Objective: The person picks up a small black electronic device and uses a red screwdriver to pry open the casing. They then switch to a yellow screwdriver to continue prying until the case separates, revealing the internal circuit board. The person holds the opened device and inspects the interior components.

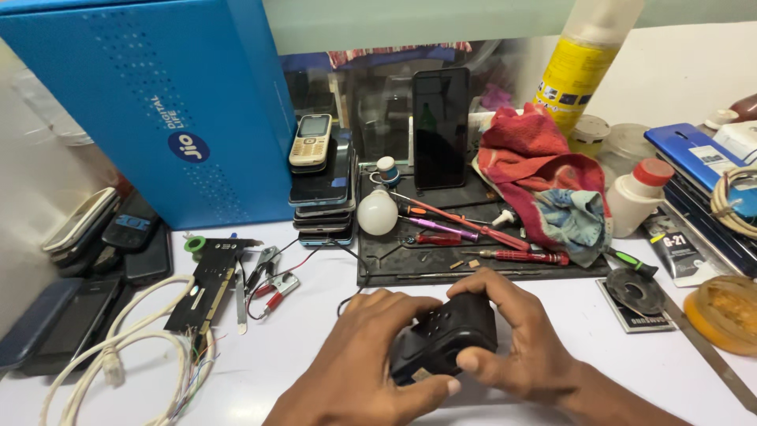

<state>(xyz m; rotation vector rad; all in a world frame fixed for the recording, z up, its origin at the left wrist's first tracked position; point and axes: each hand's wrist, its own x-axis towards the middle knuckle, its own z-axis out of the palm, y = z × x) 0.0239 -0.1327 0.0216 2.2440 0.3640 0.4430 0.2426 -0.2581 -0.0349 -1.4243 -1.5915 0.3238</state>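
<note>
Both hands clasp a small black device (443,341) just above the white table (300,355) — the left hand (371,367) cups its near side, the right hand (524,339) wraps its top, each grip closed around it. Screwdrivers (473,229) lie beyond on a dark mat (394,264).

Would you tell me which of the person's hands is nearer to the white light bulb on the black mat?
Left. The left hand lies just below the white light bulb, while the right hand sits farther off to its lower right. Both hold the black device.
</note>
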